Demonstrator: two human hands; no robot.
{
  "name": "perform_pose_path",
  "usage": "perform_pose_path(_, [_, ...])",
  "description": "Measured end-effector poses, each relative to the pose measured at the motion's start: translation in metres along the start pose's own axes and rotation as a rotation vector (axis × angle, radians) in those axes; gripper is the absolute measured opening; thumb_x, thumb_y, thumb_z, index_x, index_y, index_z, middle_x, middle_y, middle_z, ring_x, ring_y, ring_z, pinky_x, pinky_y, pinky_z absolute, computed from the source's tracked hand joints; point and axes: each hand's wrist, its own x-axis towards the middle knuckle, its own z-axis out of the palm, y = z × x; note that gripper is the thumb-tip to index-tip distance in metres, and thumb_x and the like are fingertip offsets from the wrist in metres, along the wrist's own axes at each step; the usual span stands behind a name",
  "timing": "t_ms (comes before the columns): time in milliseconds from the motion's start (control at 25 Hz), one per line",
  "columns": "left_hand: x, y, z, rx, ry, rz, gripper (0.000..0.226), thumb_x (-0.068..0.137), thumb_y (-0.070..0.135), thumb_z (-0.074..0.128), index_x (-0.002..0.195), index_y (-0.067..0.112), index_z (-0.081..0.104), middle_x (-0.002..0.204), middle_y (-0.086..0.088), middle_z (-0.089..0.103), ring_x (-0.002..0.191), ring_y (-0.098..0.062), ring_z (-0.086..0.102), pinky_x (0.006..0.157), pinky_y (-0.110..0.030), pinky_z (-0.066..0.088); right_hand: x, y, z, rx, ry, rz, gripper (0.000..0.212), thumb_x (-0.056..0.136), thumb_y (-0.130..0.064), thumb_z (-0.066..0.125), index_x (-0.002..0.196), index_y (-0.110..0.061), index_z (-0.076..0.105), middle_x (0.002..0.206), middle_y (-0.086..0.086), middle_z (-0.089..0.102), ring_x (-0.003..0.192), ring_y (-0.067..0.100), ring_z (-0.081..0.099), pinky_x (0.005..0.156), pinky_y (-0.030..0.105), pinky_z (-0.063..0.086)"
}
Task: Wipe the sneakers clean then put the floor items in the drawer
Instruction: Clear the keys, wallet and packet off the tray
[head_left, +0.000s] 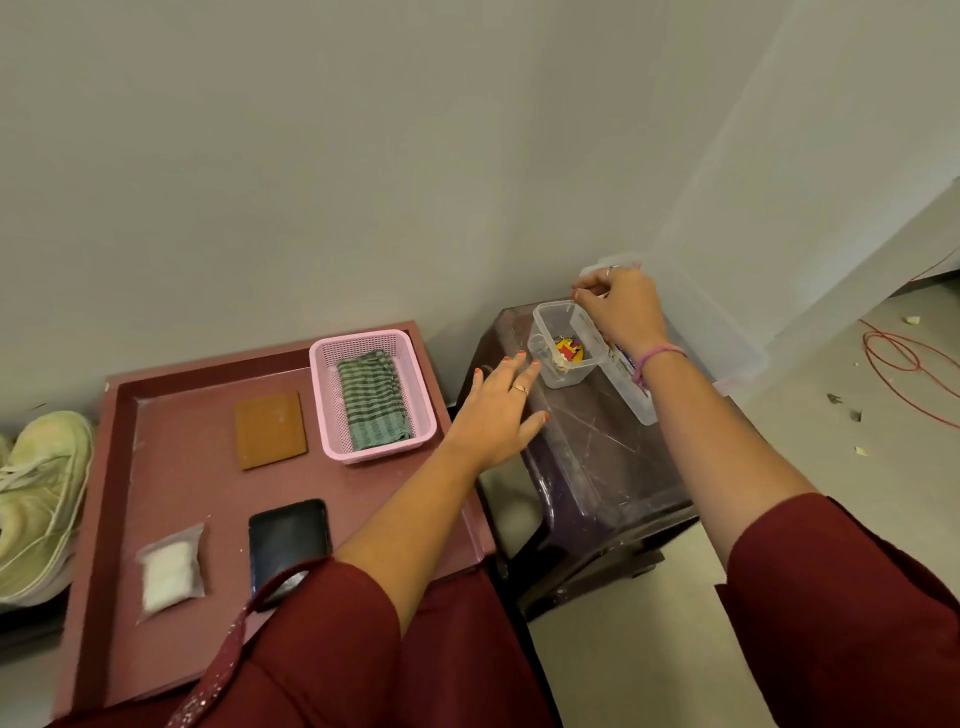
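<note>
The right hand (621, 306) hovers over the small clear plastic box (563, 345) on the dark purple stool (597, 457), fingertips pinched; what they pinch I cannot tell. The left hand (498, 410) reaches, fingers relaxed. It should steady the box. The pale green sneakers (36, 499) sit far left.

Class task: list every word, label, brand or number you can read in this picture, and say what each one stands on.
No text can be read.
Label on the clear lid under the right wrist: blue and white print, too blurred to read.
Red and yellow keyring in the small clear tub: a picture only, no legible words.
</note>
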Motion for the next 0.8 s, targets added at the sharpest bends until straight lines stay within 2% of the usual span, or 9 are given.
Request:
perform_pose_path(160, [-0.028, -0.017, -0.026, -0.067, 0.135, -0.027, 0.062, 0.098, 0.036, 0.049, 0.151, 0.012, 0.028, 0.156, -0.008, 0.03, 0.145, -0.022, 0.024, 0.119, -0.045, 0.009, -0.02, -0.025, -0.006, 0.183, 0.091, -0.026, 0.016, 0.086, -0.015, 0.063, 0.098, -0.013, 0.074, 0.083, -0.003, 0.068, 0.068, -0.001, 0.056, 0.063, 0.0, 0.038])
perform_pose_path(240, [-0.05, -0.022, -0.038, -0.142, 0.21, -0.055, 0.056, 0.098, 0.033, 0.051, 0.148, 0.01, 0.036, 0.15, -0.008, 0.039, 0.14, -0.023, 0.033, 0.118, -0.039, 0.012, -0.037, -0.038, -0.004, 0.281, 0.098, -0.032, 0.016, 0.086, -0.015, 0.064, 0.097, -0.012, 0.074, 0.081, -0.003, 0.067, 0.068, -0.001, 0.057, 0.065, 0.002, 0.041])
perform_pose_path(440, [-0.136, -0.058, -0.064, -0.242, 0.4, -0.162, 0.043, 0.096, 0.025, 0.057, 0.135, 0.008, 0.052, 0.134, -0.01, 0.053, 0.126, -0.024, 0.048, 0.109, -0.033, 0.035, -0.089, -0.078, 0.035, 0.518, 0.0, 0.004, 0.009, 0.083, -0.016, 0.068, 0.089, -0.019, 0.073, 0.074, -0.006, 0.068, 0.066, 0.003, 0.062, 0.071, 0.022, 0.052])
perform_pose_path(600, [-0.211, -0.089, -0.073, -0.305, 0.527, -0.317, 0.034, 0.095, 0.02, 0.06, 0.126, 0.007, 0.058, 0.125, -0.008, 0.059, 0.115, -0.019, 0.056, 0.098, -0.022, 0.038, -0.135, -0.11, 0.068, 0.702, -0.103, 0.114, 0.01, 0.084, -0.009, 0.067, 0.092, -0.014, 0.072, 0.08, 0.0, 0.07, 0.064, 0.0, 0.06, 0.065, 0.016, 0.049])
perform_pose_path(720, [-0.263, -0.119, -0.071, -0.399, 0.614, -0.509, 0.031, 0.095, 0.021, 0.06, 0.125, 0.013, 0.06, 0.119, -0.001, 0.061, 0.108, -0.011, 0.059, 0.093, -0.023, 0.043, -0.169, -0.128, 0.103, 0.795, -0.193, 0.213, 0.014, 0.085, -0.004, 0.065, 0.098, -0.005, 0.071, 0.083, 0.002, 0.069, 0.056, -0.005, 0.058, 0.057, 0.011, 0.046])
perform_pose_path(800, [-0.29, -0.14, -0.071, -0.484, 0.659, -0.635, 0.029, 0.096, 0.021, 0.058, 0.124, 0.016, 0.06, 0.116, -0.001, 0.062, 0.099, -0.008, 0.061, 0.082, -0.017, 0.046, -0.184, -0.141, 0.131, 0.796, -0.253, 0.264, 0.015, 0.087, -0.003, 0.064, 0.101, -0.004, 0.069, 0.082, 0.0, 0.067, 0.055, -0.004, 0.058, 0.054, 0.01, 0.046])
